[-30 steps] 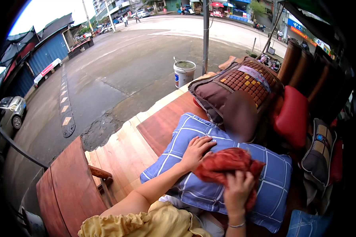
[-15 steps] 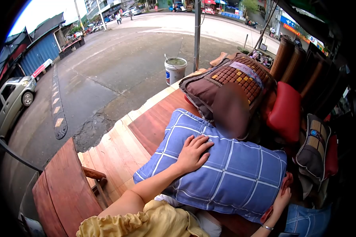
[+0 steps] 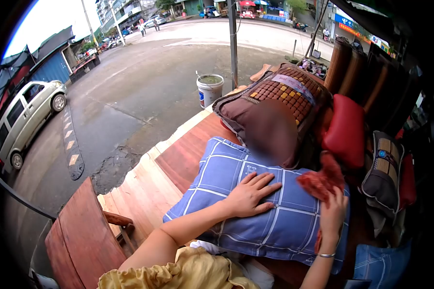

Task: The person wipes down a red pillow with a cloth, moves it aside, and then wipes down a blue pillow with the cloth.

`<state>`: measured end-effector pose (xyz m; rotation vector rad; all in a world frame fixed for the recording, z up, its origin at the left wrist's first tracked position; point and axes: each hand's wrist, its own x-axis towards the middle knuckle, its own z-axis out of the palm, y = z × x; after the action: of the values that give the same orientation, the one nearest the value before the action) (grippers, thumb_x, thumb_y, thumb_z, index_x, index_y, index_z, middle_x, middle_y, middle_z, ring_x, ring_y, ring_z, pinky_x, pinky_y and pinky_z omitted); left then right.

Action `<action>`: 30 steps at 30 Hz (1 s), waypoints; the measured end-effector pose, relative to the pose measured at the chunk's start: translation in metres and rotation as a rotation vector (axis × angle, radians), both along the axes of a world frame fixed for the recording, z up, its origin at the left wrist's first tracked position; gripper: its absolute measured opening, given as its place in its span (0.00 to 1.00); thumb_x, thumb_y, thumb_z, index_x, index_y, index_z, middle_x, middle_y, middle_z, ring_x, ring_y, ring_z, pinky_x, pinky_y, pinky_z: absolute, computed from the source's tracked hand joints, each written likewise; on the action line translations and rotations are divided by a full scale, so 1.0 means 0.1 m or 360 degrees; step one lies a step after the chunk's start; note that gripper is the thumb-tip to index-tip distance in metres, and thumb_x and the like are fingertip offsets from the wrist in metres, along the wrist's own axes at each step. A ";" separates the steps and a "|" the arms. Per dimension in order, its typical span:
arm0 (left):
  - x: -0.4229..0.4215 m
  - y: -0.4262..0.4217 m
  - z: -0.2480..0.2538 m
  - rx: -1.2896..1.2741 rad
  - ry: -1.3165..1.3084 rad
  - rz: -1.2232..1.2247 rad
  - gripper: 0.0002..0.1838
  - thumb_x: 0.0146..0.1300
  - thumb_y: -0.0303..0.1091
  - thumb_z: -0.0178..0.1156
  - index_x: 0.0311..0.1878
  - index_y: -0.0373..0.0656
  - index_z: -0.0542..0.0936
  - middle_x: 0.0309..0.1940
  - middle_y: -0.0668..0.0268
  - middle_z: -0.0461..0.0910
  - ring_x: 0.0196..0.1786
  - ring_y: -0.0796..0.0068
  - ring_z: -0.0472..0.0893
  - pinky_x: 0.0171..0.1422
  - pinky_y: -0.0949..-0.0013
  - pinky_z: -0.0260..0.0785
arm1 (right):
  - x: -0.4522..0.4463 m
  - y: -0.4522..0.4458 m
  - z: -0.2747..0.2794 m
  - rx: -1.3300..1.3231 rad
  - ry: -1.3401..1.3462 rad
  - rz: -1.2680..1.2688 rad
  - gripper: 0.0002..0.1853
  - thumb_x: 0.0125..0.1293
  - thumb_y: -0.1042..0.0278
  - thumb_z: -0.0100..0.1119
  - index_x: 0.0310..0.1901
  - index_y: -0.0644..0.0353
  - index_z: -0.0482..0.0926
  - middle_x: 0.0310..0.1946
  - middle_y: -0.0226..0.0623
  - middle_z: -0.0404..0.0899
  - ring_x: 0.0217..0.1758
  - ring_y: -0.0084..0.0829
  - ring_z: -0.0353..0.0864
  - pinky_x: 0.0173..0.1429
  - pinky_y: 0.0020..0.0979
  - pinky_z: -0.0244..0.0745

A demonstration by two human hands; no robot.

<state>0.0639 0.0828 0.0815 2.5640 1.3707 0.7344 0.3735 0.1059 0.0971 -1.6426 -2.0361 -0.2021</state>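
A blue pillow [image 3: 246, 226] with white check lines lies flat in front of me on the wooden surface. My left hand [image 3: 250, 193] rests on its middle, palm down with fingers spread. Above the pillow's right part, my right hand [image 3: 333, 212] grips a red cloth [image 3: 323, 180], which is blurred by motion. The cloth's far end reaches toward the pillow's upper right edge; a bit of it also shows below the hand. Behind the pillow sits a brown cushion [image 3: 287, 98] with a beaded top, part of it blurred.
A red cushion [image 3: 345, 130] and a dark patterned pillow [image 3: 382, 171] stand on the right. Blue fabric [image 3: 383, 265] lies at lower right. A wooden bench [image 3: 84, 231] is at lower left. Beyond the wooden planks [image 3: 140, 192] stand a white bucket [image 3: 210, 90] and a post [image 3: 233, 43].
My right hand has moved from the pillow's right edge up over its top with the red cloth. The left hand has slid right. The van outside has moved further into view.
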 end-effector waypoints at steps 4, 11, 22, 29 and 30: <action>-0.29 -0.04 0.01 -0.0117 0.0061 0.0149 0.38 0.67 0.60 0.55 0.76 0.52 0.64 0.74 0.49 0.63 0.78 0.50 0.60 0.81 0.45 0.45 | 0.86 -0.04 -0.36 -0.0121 0.0084 -0.0341 0.16 0.65 0.69 0.60 0.53 0.64 0.81 0.63 0.41 0.74 0.59 0.49 0.72 0.66 0.44 0.69; -0.44 -0.05 -0.11 -0.0137 0.0178 0.0335 0.39 0.69 0.61 0.51 0.78 0.52 0.61 0.76 0.49 0.59 0.80 0.51 0.55 0.82 0.42 0.38 | 1.32 -0.29 -0.71 -0.0235 0.0295 -0.0460 0.17 0.70 0.68 0.56 0.57 0.64 0.78 0.61 0.46 0.76 0.57 0.51 0.73 0.64 0.45 0.68; 0.41 0.09 0.18 -0.0058 0.0026 -0.0282 0.33 0.70 0.61 0.51 0.63 0.41 0.76 0.67 0.45 0.69 0.77 0.47 0.60 0.81 0.41 0.43 | -0.63 -0.35 0.17 0.0190 -0.0092 0.0377 0.16 0.55 0.67 0.68 0.47 0.58 0.84 0.55 0.35 0.77 0.53 0.41 0.73 0.60 0.43 0.70; 0.28 -0.01 0.08 0.0041 0.0112 -0.0180 0.39 0.69 0.61 0.51 0.78 0.52 0.61 0.74 0.48 0.62 0.78 0.48 0.58 0.80 0.44 0.46 | 0.91 0.15 -0.36 -0.0116 0.0043 -0.0323 0.15 0.67 0.62 0.59 0.50 0.62 0.82 0.55 0.45 0.78 0.54 0.51 0.75 0.60 0.44 0.72; 0.30 -0.04 0.07 0.0075 0.0104 -0.0177 0.38 0.69 0.61 0.51 0.77 0.52 0.62 0.73 0.48 0.63 0.78 0.47 0.58 0.80 0.44 0.46 | 1.15 0.17 -0.47 -0.0271 0.0101 -0.0419 0.17 0.69 0.61 0.58 0.52 0.63 0.81 0.54 0.47 0.78 0.53 0.54 0.76 0.60 0.45 0.72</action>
<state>0.0935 0.0785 0.0887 2.6978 1.2306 0.6784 0.4886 0.1233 0.0501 -1.9958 -1.8285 -0.0675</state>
